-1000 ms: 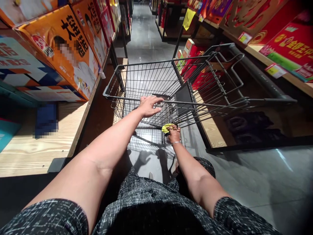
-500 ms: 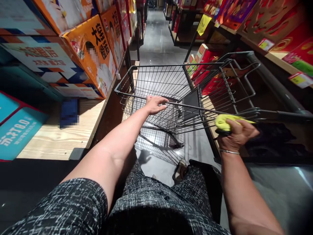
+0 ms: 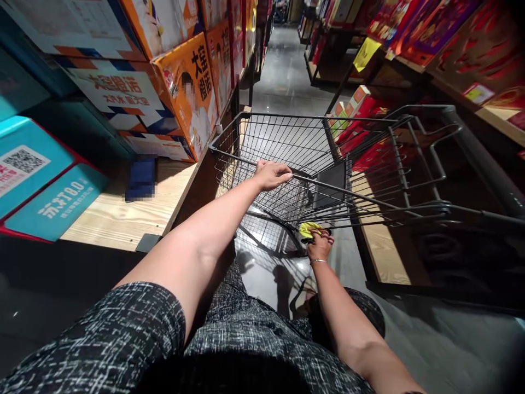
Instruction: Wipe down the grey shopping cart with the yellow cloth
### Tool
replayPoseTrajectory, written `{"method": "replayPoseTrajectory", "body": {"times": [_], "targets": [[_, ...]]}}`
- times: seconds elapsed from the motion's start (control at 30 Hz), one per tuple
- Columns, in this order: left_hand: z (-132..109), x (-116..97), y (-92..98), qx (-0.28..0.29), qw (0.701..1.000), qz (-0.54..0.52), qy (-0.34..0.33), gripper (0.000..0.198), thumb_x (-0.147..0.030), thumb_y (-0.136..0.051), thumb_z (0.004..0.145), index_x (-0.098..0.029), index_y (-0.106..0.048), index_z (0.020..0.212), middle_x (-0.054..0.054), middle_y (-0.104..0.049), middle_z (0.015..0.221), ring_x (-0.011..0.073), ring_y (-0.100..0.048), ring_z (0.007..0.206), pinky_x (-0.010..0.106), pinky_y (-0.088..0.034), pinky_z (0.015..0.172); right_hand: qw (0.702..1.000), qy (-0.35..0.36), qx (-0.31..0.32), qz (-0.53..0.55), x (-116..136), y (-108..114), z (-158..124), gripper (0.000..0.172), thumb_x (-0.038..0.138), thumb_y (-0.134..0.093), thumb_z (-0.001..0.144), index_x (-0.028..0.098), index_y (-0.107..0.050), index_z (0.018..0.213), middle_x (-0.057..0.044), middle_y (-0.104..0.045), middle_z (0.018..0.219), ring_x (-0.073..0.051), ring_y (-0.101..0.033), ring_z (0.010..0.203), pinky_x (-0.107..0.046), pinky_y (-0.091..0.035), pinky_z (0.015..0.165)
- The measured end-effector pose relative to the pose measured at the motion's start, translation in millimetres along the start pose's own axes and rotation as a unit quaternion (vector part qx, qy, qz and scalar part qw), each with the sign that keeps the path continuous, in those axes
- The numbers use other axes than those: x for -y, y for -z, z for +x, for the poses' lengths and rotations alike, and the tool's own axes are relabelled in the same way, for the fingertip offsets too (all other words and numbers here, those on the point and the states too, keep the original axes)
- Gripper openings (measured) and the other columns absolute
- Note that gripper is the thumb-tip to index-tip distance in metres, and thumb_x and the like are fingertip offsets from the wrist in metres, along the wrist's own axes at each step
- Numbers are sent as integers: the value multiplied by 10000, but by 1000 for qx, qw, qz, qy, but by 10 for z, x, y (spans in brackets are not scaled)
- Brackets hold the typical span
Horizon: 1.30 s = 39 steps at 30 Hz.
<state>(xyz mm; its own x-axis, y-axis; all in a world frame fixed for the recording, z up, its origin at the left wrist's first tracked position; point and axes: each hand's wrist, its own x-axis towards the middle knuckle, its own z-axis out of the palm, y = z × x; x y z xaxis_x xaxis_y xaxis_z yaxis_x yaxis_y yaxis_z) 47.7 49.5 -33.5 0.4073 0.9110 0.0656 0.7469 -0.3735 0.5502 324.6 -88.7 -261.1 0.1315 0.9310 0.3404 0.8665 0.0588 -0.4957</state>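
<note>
Holding the cart's (image 3: pixel 333 186) near rim (image 3: pixel 356 194), the left hand (image 3: pixel 273 175) curls loosely over it; the right hand (image 3: pixel 320 248) closes around the cloth (image 3: pixel 309 229), low beside the cart. Cloth: likely soft, light; grip bunched. Cart: likely stiff; grip rim.

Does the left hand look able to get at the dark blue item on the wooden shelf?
Probably yes: nothing seen blocks the way from the left hand to the dark blue item, though it must leave the shopping cart's rim.

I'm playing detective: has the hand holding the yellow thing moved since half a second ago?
Yes, the right hand moved left and down: it covered part of the right wooden shelf; now it's left of it.
</note>
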Motion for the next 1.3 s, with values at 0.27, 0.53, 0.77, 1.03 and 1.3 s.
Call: {"method": "replayPoseTrajectory", "body": {"times": [0.27, 0.53, 0.77, 1.03, 1.3], "targets": [[80, -51, -9, -8, 999, 42, 26, 408, -597, -485, 982, -282, -743, 1006, 28, -748, 1149, 286, -564, 1231, 534, -272, 1108, 989, 51, -132, -45, -84, 908, 288, 421, 179, -530, 732, 239, -735, 1094, -92, -631, 1129, -256, -573, 1055, -437, -423, 948], [169, -687, -283, 14, 992, 74, -99, 477, -573, -460, 980, -317, -664, 1327, 75, -674, 1332, 304, -517, 1316, 543, -215, 1163, 901, 70, -419, -85, -15, 2044, 730, 231, 352, -637, 924, 233, -746, 1090, -116, -587, 1193, -294, -534, 1153, -500, -464, 986], [218, -1361, -761, 38, 980, 83, -175, 594, -469, -605, 912, -294, -524, 1473, 74, -639, 1387, 289, -537, 1300, 455, -274, 1111, 981, 18, -170, -93, -64, 1233, 380, 388, 121, -558, 829, 275, -778, 1109, -112, -562, 1271, -312, -491, 1162, -514, -446, 999], [236, -1321, -756, 46, 983, 63, -166, 482, -462, -613, 897, -335, -579, 1361, 30, -675, 1286, 287, -558, 1238, 451, -306, 1049, 996, 34, -25, -74, 51, 986, 223, 524, 39, -526, 762, 309, -775, 1136, -94, -600, 1264, -291, -502, 1079, -451, -440, 972], [172, -1268, -704, 32, 987, 43, -151, 424, -453, -577, 907, -331, -612, 1311, 19, -682, 1256, 267, -548, 1250, 450, -287, 1079, 954, 112, -223, -164, -16, 2534, 721, 298, 271, -656, 871, 290, -753, 1152, -101, -603, 1212, -300, -467, 1133, -482, -421, 1012]]}}
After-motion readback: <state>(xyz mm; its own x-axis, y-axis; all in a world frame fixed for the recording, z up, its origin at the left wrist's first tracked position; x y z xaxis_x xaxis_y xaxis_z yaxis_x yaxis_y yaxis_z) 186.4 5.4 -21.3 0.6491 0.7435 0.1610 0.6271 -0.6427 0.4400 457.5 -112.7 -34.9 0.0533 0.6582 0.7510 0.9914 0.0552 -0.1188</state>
